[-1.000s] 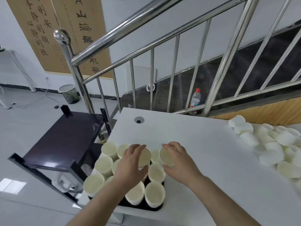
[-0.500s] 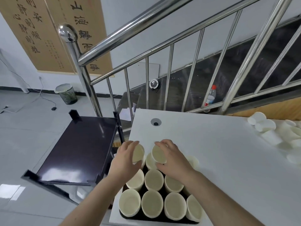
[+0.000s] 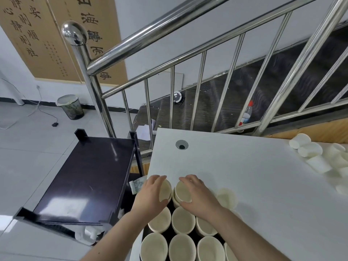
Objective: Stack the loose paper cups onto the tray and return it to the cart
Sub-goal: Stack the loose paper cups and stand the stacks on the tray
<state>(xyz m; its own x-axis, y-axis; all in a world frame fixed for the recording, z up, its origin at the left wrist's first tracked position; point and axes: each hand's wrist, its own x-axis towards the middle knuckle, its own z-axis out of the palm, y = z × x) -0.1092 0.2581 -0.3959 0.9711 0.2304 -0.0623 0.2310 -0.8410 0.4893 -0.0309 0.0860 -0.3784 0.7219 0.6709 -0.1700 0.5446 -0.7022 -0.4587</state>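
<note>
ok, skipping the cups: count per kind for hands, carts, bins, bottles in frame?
hand: 2 (left hand and right hand, each gripping a paper cup)
cart: 1
bin: 1
bottle: 1
Total: 5

Cream cups (image 3: 183, 220), black tray (image 3: 170, 234)

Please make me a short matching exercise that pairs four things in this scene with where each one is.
Things:
1. left hand
2. loose paper cups
3. cart
4. waste bin

Places:
A. on the floor by the wall
B. lying at the table's far right
C. left of the white table
D. gripping a cup at the tray's far end

Pairs: 1-D, 2-B, 3-C, 4-A
</note>
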